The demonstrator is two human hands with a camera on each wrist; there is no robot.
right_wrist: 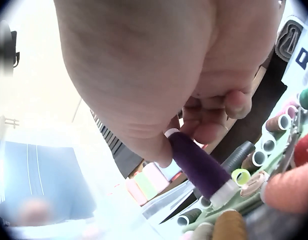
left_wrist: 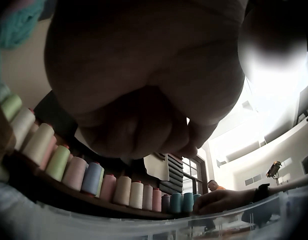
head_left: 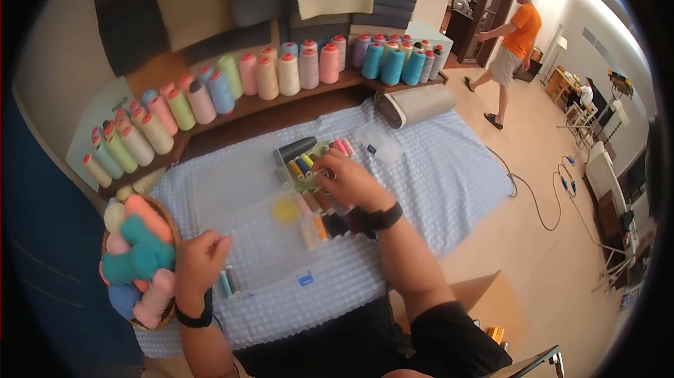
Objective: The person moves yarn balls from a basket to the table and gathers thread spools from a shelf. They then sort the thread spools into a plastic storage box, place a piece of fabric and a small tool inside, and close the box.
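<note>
My right hand (head_left: 347, 178) is over the small thread spools in the clear plastic box. In the right wrist view, the thumb and fingers of the right hand (right_wrist: 169, 75) pinch the upper end of a purple spool (right_wrist: 199, 167), which stands tilted among other spools. My left hand (head_left: 200, 258), loosely curled and holding nothing visible, is between the yarn basket and the box's lower part (head_left: 246, 251). From the left wrist, the fingers of the left hand (left_wrist: 144, 115) also look curled. Beneath it lies a blurred clear plastic edge (left_wrist: 109, 227).
A basket of yarn (head_left: 144, 258) stands at the left. Large thread cones (head_left: 288, 74) line the shelf behind the checked cloth (head_left: 351, 265). A rolled fabric (head_left: 414, 104) lies at the back right. A person in orange (head_left: 519, 30) is walking; cables (head_left: 544, 227) lie on the floor.
</note>
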